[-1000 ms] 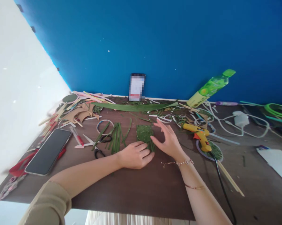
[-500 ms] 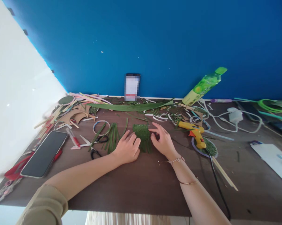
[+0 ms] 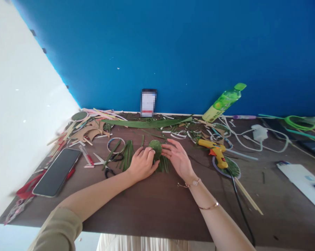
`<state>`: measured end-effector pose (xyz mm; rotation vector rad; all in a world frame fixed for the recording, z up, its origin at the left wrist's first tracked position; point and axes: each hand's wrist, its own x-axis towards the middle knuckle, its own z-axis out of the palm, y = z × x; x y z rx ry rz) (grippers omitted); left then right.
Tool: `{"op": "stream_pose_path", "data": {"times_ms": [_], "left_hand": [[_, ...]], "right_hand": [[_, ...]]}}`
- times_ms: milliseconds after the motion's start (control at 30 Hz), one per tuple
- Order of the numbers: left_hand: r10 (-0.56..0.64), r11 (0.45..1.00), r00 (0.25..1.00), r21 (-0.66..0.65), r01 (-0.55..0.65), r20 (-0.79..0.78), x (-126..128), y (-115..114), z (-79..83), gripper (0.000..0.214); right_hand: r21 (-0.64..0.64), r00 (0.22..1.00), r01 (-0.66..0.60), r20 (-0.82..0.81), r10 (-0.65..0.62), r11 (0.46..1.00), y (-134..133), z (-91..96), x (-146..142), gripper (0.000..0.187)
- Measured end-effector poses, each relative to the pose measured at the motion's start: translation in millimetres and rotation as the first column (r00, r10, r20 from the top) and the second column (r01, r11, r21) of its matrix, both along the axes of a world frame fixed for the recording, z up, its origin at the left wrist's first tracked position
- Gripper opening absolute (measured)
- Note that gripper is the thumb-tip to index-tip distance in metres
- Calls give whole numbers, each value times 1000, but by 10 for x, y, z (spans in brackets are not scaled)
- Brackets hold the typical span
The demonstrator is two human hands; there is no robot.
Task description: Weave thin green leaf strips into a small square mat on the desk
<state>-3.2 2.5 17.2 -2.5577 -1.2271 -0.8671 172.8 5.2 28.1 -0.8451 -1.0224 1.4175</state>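
Between my hands on the brown table is a small woven piece of green leaf strips (image 3: pixel 155 145); its upper part looks rounded, and loose strip ends fan out below. My left hand (image 3: pixel 143 162) is closed on its left side, fingers curled and thumb underneath. My right hand (image 3: pixel 178 158) is at its right edge, fingers stretched out, fingertips touching or very near it. Left of my left hand lies a bunch of loose green strips (image 3: pixel 126 155). Beyond it are black-handled scissors (image 3: pixel 110 171) and a patterned ring (image 3: pixel 115 145).
A yellow glue gun (image 3: pixel 220 155) rests on a round woven disc to the right, its black cord running to the front edge. A dark phone (image 3: pixel 57 172) lies left. Leaf scraps, a leaning green bottle (image 3: pixel 224 101), a propped-up phone (image 3: pixel 148 103) and a white charger (image 3: pixel 259 133) line the back.
The woven piece, flat and squarish before, now looks curved at its top. My right hand's fingers have straightened and moved in against its right side. The view has shifted slightly.
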Motion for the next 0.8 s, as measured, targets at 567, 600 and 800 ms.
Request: {"op": "stream_pose_path", "data": {"times_ms": [567, 600, 800], "left_hand": [[587, 692, 352, -678, 249, 729, -853, 351, 561, 58], [607, 705, 310, -676, 215, 732, -1001, 327, 578, 59], [693, 706, 169, -707, 38, 701, -1594, -85, 536, 53]], "right_hand": [[328, 786, 290, 454, -419, 899, 113, -143, 335, 30], [339, 762, 297, 479, -436, 892, 113, -148, 335, 28], [406, 667, 293, 562, -489, 866, 89, -156, 296, 21]]}}
